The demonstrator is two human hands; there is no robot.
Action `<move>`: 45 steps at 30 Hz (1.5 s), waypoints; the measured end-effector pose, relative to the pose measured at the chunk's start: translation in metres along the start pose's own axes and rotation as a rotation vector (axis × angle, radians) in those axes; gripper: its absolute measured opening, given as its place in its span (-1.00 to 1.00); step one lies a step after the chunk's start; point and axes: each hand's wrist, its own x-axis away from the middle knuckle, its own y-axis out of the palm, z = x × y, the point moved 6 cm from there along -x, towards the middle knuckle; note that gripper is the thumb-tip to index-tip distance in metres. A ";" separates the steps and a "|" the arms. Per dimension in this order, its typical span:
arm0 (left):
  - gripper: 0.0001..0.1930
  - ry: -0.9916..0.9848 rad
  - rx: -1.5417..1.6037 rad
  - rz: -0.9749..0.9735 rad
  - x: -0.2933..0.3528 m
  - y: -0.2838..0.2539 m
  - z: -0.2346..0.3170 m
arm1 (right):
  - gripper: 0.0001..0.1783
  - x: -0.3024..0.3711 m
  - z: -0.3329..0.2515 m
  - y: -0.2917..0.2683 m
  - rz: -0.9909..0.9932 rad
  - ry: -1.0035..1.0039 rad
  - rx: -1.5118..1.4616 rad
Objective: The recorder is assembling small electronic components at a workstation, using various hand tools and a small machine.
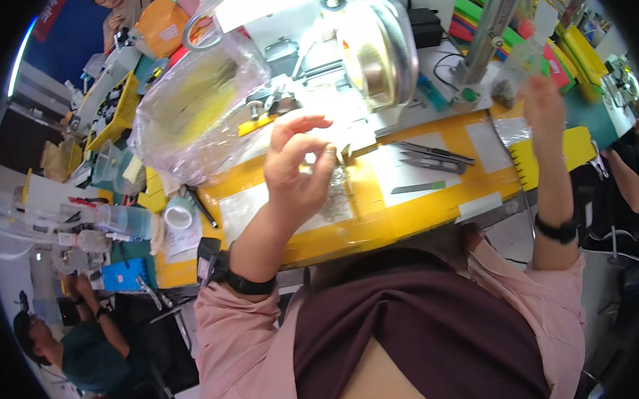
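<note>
My left hand (296, 168) is raised over the yellow-topped bench (400, 220), its thumb and a finger pressed together at the tips. Whatever they pinch, if anything, is too small to make out against the bright light. Just beyond the fingertips stands a machine with a large round metal wheel (369, 52). To the right, my right hand (543, 105) is lifted and blurred, close to a clear plastic container (524, 60); whether it touches it is unclear. Between my hands lie a grey utility knife (433, 166), tweezers (443, 152) and a thin dark strip (418, 188).
A plastic-wrapped tray (192, 112) sits left of the machine. Nearby are a white tape roll (179, 214) and a black pen (203, 207). A metal post (486, 35) rises at right, near a yellow notebook (579, 153). Another person (92, 349) works at far left.
</note>
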 end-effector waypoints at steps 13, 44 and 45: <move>-0.86 0.041 -0.061 -0.051 0.000 -0.004 0.007 | -0.87 0.098 -0.063 0.084 -0.657 0.044 0.206; -0.84 0.169 -0.258 -0.129 -0.001 0.004 0.009 | -0.86 0.107 -0.145 0.142 -0.410 -0.146 -0.409; -0.84 0.166 -0.253 -0.127 -0.001 0.005 0.010 | -0.87 0.106 -0.143 0.144 -0.390 -0.123 -0.405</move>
